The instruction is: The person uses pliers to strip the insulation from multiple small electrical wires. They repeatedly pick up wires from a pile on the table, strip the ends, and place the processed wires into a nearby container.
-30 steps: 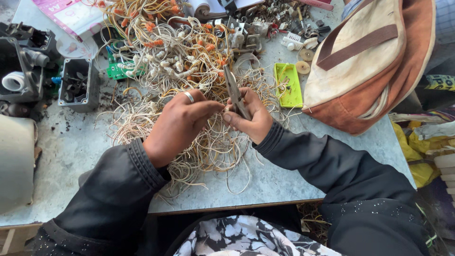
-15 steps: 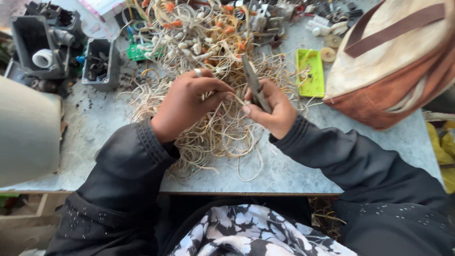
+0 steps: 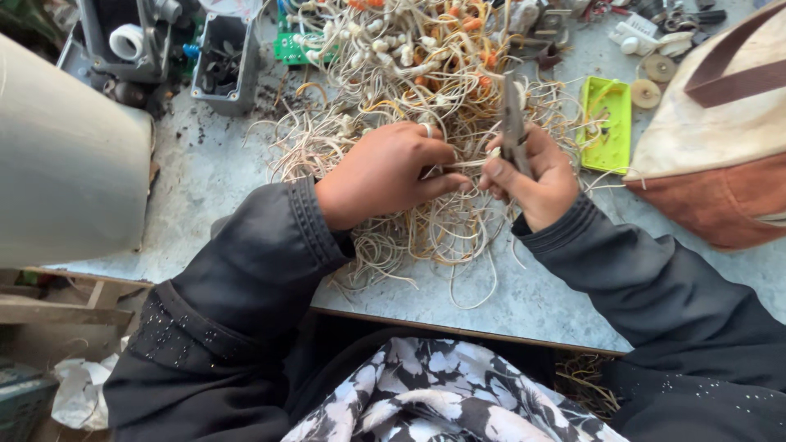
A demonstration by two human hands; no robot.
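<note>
A big tangle of thin cream and orange wires (image 3: 409, 74) with small white connectors covers the grey tabletop (image 3: 221, 180). My left hand (image 3: 381, 172), a ring on one finger, pinches a cream wire (image 3: 458, 166) over the pile. My right hand (image 3: 532, 176) grips a slim metal cutting tool (image 3: 513, 123), its jaws hidden by my fingers at that wire's end. Both hands nearly touch above the near part of the pile. Dark sleeves cover both arms.
A tan and brown bag (image 3: 720, 155) lies at the right. A lime-green plastic tray (image 3: 607, 123) sits beside the wires. Grey plastic boxes (image 3: 221, 61) and a green circuit board (image 3: 295, 45) stand at the back left. A large pale cylinder (image 3: 65, 196) fills the left edge.
The view has shifted so everything sits further right and lower. My hands stay together on the wire, and the tool has tipped more upright in my right hand.
</note>
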